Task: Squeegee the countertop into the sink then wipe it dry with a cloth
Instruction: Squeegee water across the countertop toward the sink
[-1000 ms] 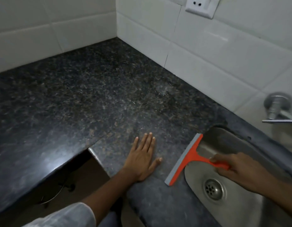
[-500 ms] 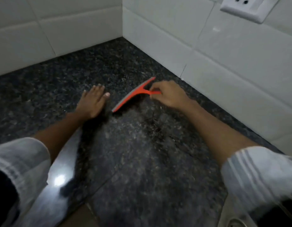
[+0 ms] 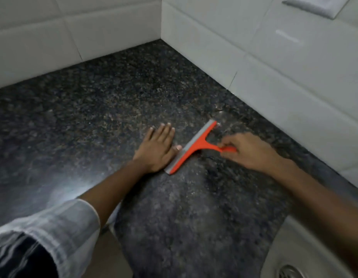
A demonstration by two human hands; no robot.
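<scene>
An orange squeegee (image 3: pixel 192 148) with a grey blade lies blade-down on the dark speckled granite countertop (image 3: pixel 94 109). My right hand (image 3: pixel 248 151) grips its orange handle from the right. My left hand (image 3: pixel 158 147) rests flat on the counter, fingers spread, with its thumb touching the blade's left side. The steel sink (image 3: pixel 290 251) shows at the bottom right corner, with its drain grate partly in view. No cloth is in sight.
White tiled walls (image 3: pixel 274 63) meet in a corner behind the counter. A white wall socket (image 3: pixel 312 5) sits at the top right. The counter's front edge and a gap below it lie under my left forearm.
The squeegee was at the sink edge, then far back near the wall; now it has come back toward me and the sink. My left hand stays flat beside the blade.
</scene>
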